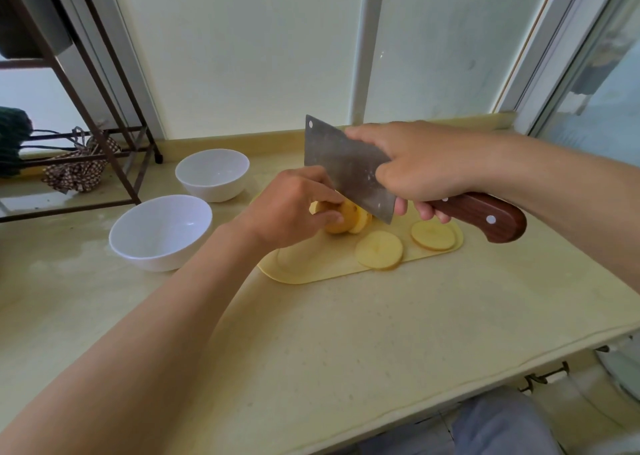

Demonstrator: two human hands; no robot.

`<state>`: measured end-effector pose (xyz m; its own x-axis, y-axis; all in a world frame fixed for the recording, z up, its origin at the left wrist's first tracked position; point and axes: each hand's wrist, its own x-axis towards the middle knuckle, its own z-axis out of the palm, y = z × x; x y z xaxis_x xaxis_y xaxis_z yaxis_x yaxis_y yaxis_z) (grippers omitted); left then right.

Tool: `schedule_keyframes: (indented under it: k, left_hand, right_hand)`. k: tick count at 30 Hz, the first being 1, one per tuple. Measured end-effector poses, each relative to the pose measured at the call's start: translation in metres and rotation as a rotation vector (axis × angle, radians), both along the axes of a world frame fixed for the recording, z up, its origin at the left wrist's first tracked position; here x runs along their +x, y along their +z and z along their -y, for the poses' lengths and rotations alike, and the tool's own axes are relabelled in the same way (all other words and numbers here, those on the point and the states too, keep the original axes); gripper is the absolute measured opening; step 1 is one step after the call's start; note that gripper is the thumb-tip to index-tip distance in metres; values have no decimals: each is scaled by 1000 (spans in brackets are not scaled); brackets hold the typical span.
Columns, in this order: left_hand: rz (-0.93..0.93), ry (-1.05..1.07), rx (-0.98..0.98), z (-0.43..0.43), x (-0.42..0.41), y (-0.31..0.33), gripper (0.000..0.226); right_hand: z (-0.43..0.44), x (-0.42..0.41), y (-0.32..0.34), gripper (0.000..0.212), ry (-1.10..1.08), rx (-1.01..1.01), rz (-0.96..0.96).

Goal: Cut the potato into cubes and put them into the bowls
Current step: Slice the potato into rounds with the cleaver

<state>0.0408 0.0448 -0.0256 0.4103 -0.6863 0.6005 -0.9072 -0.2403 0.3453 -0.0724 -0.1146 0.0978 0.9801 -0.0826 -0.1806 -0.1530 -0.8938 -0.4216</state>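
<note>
On the yellow cutting board [318, 264] lies a yellow potato [341, 217], and my left hand [294, 209] grips it with curled fingers. A partly cut slice [362, 220] leans at its right end. Two round slices lie flat on the board, one near the front [379, 249] and one to the right [433, 235]. My right hand [419, 167] grips a cleaver [349, 169] by its brown wooden handle [491, 215]. The blade stands just right of the potato, with its edge by the leaning slice. Two empty white bowls stand left of the board, one nearer [161, 231] and one farther [213, 174].
A dark metal rack [104, 132] stands at the back left of the beige counter, with a patterned cloth [76, 170] under it. Windows run along the back and right. The counter's front edge [519, 350] runs diagonally at lower right.
</note>
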Motion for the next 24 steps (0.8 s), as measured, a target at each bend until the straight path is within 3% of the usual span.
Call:
schedule_keyframes:
  k: [18,24]
  left_hand:
    - [-19,16,-33,-2,6,-2,25]
    - [-39,-6,-29,-4,6,-3,23]
  right_hand:
    - [-6,18,-19,86,70,-40,-47]
    - [-14,22,-45,69,80,-34,-89]
